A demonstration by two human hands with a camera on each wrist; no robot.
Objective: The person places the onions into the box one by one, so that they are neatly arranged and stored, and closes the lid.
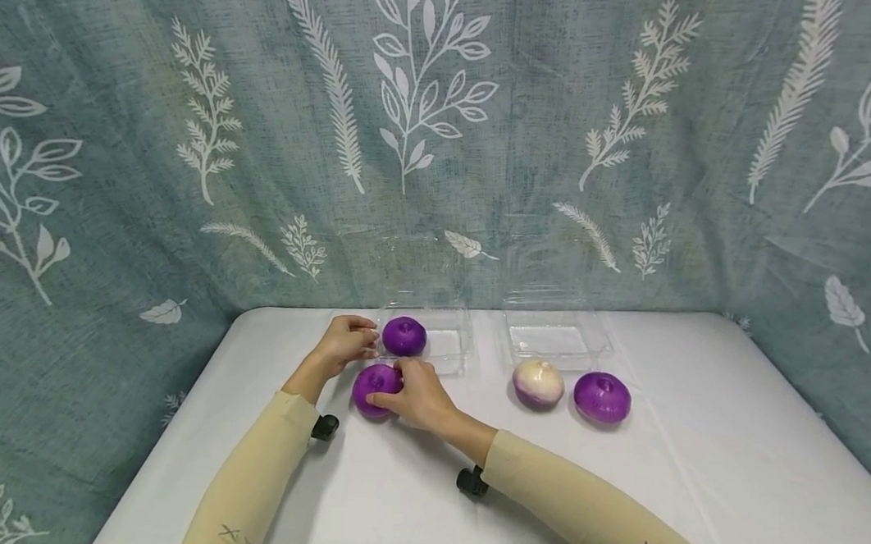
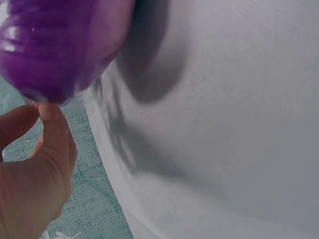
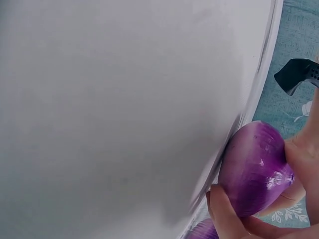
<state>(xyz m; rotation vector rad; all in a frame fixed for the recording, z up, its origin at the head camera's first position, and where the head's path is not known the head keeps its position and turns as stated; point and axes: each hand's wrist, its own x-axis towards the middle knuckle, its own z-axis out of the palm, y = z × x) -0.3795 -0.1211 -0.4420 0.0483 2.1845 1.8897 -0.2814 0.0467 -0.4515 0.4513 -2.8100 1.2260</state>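
The right hand (image 1: 423, 396) grips the near-left onion (image 1: 370, 384), likely firm but slick, best held round its sides; the left hand (image 1: 345, 342) seemingly pinches the clear box (image 1: 448, 343).

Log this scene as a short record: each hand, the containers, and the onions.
Left container: clear plastic, one purple onion inside
Left hand: at that container's left edge; grip unclear
Right hand: grips another purple onion
Right container: clear plastic
Before right container: whitish onion, third purple onion
Surface: white table
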